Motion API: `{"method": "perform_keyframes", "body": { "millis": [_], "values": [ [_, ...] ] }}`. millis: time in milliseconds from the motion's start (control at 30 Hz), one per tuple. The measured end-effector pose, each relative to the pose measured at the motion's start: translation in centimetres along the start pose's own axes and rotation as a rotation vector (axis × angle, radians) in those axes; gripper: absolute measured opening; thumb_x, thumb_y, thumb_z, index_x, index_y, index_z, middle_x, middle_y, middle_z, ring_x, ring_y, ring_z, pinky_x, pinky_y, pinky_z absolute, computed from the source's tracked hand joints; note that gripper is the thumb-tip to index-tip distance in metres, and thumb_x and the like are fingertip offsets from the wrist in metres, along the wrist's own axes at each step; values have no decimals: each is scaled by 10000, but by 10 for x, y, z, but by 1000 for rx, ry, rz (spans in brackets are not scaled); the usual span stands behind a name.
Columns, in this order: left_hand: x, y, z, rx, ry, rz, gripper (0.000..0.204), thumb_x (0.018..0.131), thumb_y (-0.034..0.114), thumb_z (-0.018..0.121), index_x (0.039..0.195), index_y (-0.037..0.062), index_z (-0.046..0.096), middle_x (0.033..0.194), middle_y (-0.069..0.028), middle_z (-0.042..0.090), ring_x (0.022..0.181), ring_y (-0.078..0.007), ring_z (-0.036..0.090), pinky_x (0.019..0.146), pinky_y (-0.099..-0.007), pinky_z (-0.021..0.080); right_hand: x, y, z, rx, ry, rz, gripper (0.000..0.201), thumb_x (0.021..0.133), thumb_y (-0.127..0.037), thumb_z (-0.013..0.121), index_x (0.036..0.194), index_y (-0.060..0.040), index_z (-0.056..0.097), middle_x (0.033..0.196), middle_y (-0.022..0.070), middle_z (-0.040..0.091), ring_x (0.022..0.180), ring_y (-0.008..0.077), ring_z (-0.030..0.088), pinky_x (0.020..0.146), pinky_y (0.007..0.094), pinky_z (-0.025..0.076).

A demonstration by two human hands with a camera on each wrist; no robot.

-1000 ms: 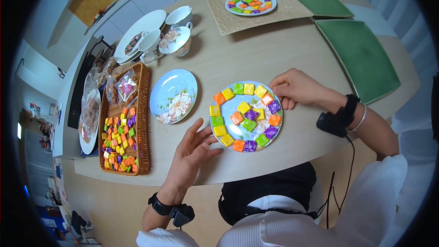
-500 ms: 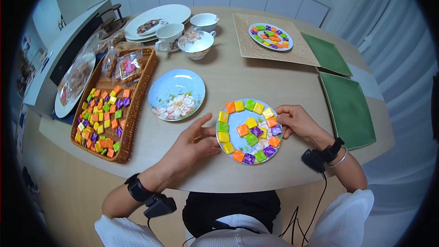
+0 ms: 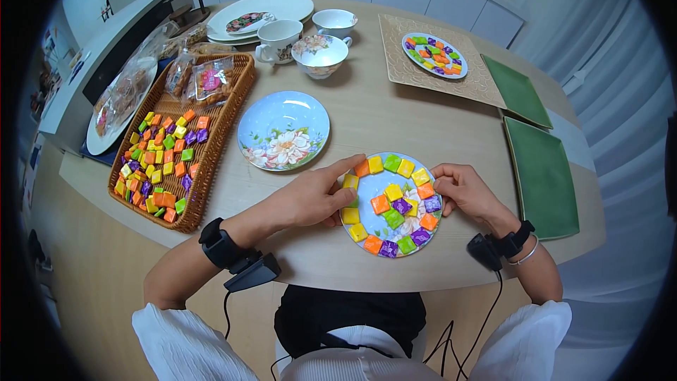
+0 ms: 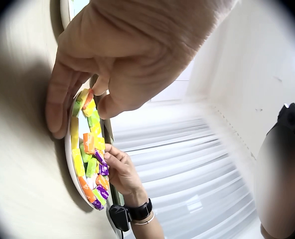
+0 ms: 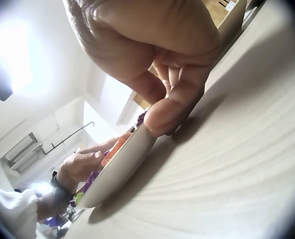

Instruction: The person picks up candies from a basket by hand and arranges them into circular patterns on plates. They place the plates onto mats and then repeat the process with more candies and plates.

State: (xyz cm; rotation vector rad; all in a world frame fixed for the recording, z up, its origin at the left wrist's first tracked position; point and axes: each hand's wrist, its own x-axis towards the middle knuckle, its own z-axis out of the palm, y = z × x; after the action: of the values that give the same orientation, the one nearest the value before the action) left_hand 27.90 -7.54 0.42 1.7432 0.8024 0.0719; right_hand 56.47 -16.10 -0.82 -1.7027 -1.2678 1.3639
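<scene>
A blue floral plate (image 3: 374, 220) bears a ring of wrapped candies in yellow, orange, green and purple, with a small cluster of the same candies (image 3: 393, 218) in the middle. My left hand (image 3: 314, 197) grips its left rim. The thumb lies over the edge candies, the index finger reaches to an orange candy (image 3: 362, 168), and the other fingers run along the outer side in the left wrist view. At the right rim my right hand (image 3: 465, 194) pinches the plate, its fingertips on the edge in the right wrist view.
A second floral plate (image 3: 283, 130) lies behind, to the left. Loose candies and bagged snacks fill a wicker basket (image 3: 233, 123). Cups (image 3: 321, 56) and white plates (image 3: 300, 5) stand at the back. A candy-covered plate (image 3: 435, 56) sits on a beige tray (image 3: 423, 88) near green plates (image 3: 543, 183).
My left hand has moved from beside the plate onto its left rim, thumb coming over the candies. The right hand stays at the right rim. The head view has turned.
</scene>
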Motion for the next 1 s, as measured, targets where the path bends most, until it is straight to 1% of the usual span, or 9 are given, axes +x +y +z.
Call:
{"method": "perform_keyframes", "body": {
  "millis": [233, 333, 533, 633, 733, 767, 833, 867, 1000],
  "values": [
    [-1, -1, 0, -49, 17, -6, 596, 972, 187, 501, 1491, 125, 214, 891, -110, 591, 734, -148, 636, 660, -279, 550, 2, 0, 0, 14, -5, 7, 217, 912, -85, 512, 1057, 47, 605, 715, 5, 618, 524, 34, 550, 470, 174, 463],
    [-6, -4, 1, -51, 38, -3, 615, 973, 178, 504, 1493, 92, 188, 956, -128, 584, 790, -162, 638, 704, -284, 549, 0, -2, 2, 32, 3, 7, 244, 908, -84, 513, 1085, 52, 611, 719, 3, 619, 514, 31, 541, 470, 174, 461],
    [-26, -16, 11, -466, 76, 10, 632, 969, 133, 497, 1487, 26, 150, 1083, -148, 585, 882, -176, 632, 812, -301, 541, 1, -1, 2, 58, -4, -2, 268, 903, -91, 509, 1104, 50, 617, 750, 19, 639, 499, 20, 531, 460, 159, 453],
    [-30, -13, 10, -607, 101, 29, 612, 973, 114, 494, 1484, 33, 167, 1153, -145, 557, 932, -187, 625, 857, -320, 533, 2, 6, -2, 99, -3, -11, 271, 902, -95, 511, 1104, 51, 618, 767, 28, 649, 499, 23, 543, 453, 154, 452],
    [-35, 7, 13, -667, 152, 60, 569, 970, 89, 492, 1466, 33, 221, 1125, -131, 577, 943, -183, 628, 857, -315, 525, -5, 1, -11, 172, 32, -42, 274, 901, -101, 518, 1106, 53, 616, 776, 34, 655, 505, 27, 558, 457, 154, 465],
    [-36, 9, 14, -655, 115, 65, 549, 969, 85, 491, 1455, 30, 243, 1116, -128, 582, 945, -181, 629, 853, -311, 523, -7, -2, -17, 175, 62, -53, 276, 901, -103, 520, 1108, 54, 614, 779, 36, 657, 509, 27, 562, 461, 154, 471],
    [-41, 8, 16, -629, 48, 73, 510, 968, 76, 489, 1434, 26, 287, 1098, -121, 593, 949, -179, 631, 843, -304, 520, -10, -8, -33, 181, 116, -78, 280, 899, -106, 524, 1111, 54, 612, 785, 39, 661, 518, 28, 570, 469, 153, 482],
    [-44, 8, 19, -624, 31, 71, 447, 967, 63, 488, 1392, 20, 357, 1062, -111, 608, 926, -169, 633, 829, -287, 515, -8, -8, -44, 188, 148, -92, 281, 900, -111, 531, 1115, 50, 612, 789, 42, 664, 528, 31, 581, 477, 153, 493],
    [-57, -15, 29, -533, 9, 104, 387, 964, 50, 493, 1340, 0, 419, 1004, -95, 620, 883, -144, 622, 823, -278, 511, -1, -9, -94, 238, 320, -126, 257, 906, -113, 538, 1095, 40, 622, 771, 40, 664, 535, 36, 591, 483, 148, 507]
  ]
}}
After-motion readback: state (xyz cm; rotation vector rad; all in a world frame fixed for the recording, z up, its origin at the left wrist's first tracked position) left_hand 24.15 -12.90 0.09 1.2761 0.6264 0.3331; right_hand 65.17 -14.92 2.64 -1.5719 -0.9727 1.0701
